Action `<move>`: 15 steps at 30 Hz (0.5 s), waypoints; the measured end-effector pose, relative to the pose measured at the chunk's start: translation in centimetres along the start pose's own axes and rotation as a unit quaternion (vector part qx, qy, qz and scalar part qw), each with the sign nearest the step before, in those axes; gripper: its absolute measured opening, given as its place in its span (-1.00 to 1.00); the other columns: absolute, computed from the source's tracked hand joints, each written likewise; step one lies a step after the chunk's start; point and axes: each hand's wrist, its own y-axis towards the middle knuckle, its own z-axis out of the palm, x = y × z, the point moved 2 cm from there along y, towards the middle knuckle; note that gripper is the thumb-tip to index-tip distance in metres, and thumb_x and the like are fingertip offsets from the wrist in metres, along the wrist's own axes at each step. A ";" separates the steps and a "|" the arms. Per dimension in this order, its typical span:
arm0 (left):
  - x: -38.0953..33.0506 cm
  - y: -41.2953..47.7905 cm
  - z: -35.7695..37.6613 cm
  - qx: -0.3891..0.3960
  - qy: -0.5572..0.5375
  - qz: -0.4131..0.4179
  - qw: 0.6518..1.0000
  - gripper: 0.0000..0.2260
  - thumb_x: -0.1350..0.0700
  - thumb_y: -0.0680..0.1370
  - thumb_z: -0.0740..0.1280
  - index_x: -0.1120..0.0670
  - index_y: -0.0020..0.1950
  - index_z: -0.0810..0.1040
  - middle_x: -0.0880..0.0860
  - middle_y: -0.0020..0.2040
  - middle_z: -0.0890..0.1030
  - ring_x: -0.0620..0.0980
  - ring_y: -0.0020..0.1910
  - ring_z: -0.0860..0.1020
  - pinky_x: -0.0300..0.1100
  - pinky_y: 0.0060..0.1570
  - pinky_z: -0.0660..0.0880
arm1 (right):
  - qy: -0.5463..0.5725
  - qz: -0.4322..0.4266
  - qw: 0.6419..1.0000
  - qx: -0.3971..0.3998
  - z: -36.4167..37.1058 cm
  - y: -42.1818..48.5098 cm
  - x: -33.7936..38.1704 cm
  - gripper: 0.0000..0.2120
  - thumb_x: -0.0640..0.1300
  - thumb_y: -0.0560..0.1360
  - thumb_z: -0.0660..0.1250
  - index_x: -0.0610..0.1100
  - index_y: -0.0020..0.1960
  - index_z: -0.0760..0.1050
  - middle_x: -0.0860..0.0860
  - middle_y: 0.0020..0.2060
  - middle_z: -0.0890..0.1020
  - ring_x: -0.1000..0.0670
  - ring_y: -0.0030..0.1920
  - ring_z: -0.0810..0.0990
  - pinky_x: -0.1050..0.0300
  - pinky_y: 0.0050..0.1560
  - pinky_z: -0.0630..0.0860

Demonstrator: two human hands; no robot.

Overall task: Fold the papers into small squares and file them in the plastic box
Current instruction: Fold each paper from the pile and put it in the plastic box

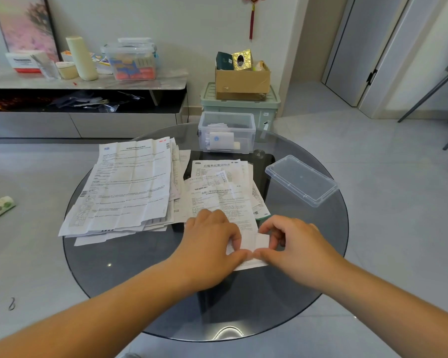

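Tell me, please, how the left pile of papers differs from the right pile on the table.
The left pile holds larger sheets; the right pile holds smaller ones. The left pile lies untouched, whereas the left hand and right hand pinch the right pile's front sheet, which is partly folded. Both piles are creased printed leaflets lying on the glass table.

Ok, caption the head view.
Left hand and right hand pinch a white paper sheet on a round dark glass table, clear plastic box beyond.

Leaflets (130, 182): print too small to read; plastic box (250, 135): contents blurred.
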 end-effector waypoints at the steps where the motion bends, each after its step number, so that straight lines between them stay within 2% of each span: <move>1: 0.0 0.2 0.0 0.010 -0.004 -0.027 1.000 -0.73 -0.32 0.50 0.33 -0.14 -0.10 0.51 -0.14 0.05 0.41 -0.07 0.16 0.30 -0.12 0.16 0.22 | -0.004 0.021 1.000 0.008 -0.2 0.3 0.1 -0.63 0.18 0.36 0.54 0.15 0.07 0.49 0.19 -0.25 0.59 0.11 -0.11 0.54 0.02 0.10 0.50; 4: 0.0 0.8 -0.3 0.034 -0.024 -0.074 0.996 -0.70 -0.31 0.44 0.40 -0.16 -0.01 0.44 -0.12 0.11 0.40 -0.03 0.20 0.28 -0.04 0.23 0.23 | -0.033 0.071 0.996 0.036 -1.0 1.1 0.4 -0.53 0.23 0.27 0.59 0.15 0.06 0.47 0.18 -0.22 0.57 0.10 -0.08 0.53 -0.02 0.12 0.50; 8: 0.0 1.1 -0.7 0.066 -0.035 -0.073 0.995 -0.63 -0.29 0.45 0.42 -0.23 0.14 0.40 -0.11 0.16 0.40 -0.01 0.22 0.30 0.01 0.30 0.23 | -0.042 0.079 0.994 0.066 -1.3 1.8 0.8 -0.54 0.23 0.24 0.61 0.13 -0.02 0.46 0.19 -0.19 0.53 0.07 -0.08 0.51 0.01 0.06 0.51; 15: -0.3 2.1 -1.3 0.053 -0.026 -0.075 0.995 -0.70 -0.26 0.46 0.44 -0.21 0.10 0.51 -0.14 0.05 0.48 -0.02 0.18 0.36 0.01 0.24 0.25 | -0.025 0.061 0.995 0.076 -1.2 1.9 0.5 -0.63 0.16 0.27 0.62 0.13 -0.09 0.49 0.14 -0.16 0.52 0.01 -0.07 0.51 0.08 -0.12 0.47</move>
